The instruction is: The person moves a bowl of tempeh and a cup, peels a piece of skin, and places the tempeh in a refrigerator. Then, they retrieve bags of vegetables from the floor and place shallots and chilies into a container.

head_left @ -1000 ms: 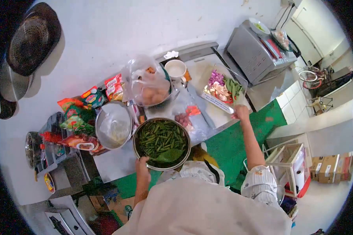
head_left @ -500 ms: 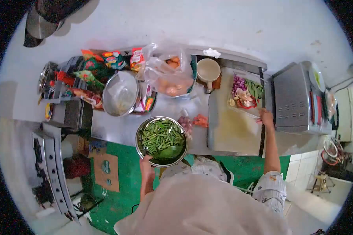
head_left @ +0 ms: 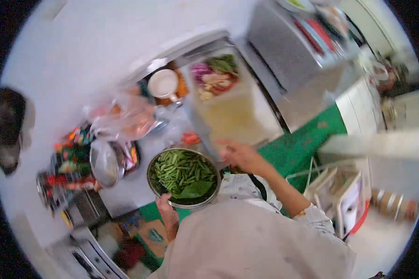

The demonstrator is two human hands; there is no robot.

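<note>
A round metal bowl [head_left: 191,204] full of cut green beans [head_left: 179,169] is in front of my body, with a broad green leaf [head_left: 195,189] lying on the beans at the near side. My left hand [head_left: 166,209] is wrapped round the bowl's near left rim. On the other side, my right hand [head_left: 239,156] is at the bowl's right rim, its fingers smeared by motion. Beyond that hand lies a pale cutting board [head_left: 260,111] with chopped red onion [head_left: 201,72], garlic [head_left: 206,96] and green leaves [head_left: 222,63]. Chopped reddish pieces [head_left: 190,138] sit just behind the bowl.
A white mug [head_left: 163,83] stands at the back, beside a plastic bag [head_left: 128,118] with round things inside. Further left are another metal bowl [head_left: 104,162] and colourful packets. A grey appliance [head_left: 288,42] stands at the right. Green flooring [head_left: 307,132] shows beyond the counter edge.
My right hand has left the board's right side and come back to the bowl's right rim. The view has swung right and tilted. My left hand keeps hold of the bowl.
</note>
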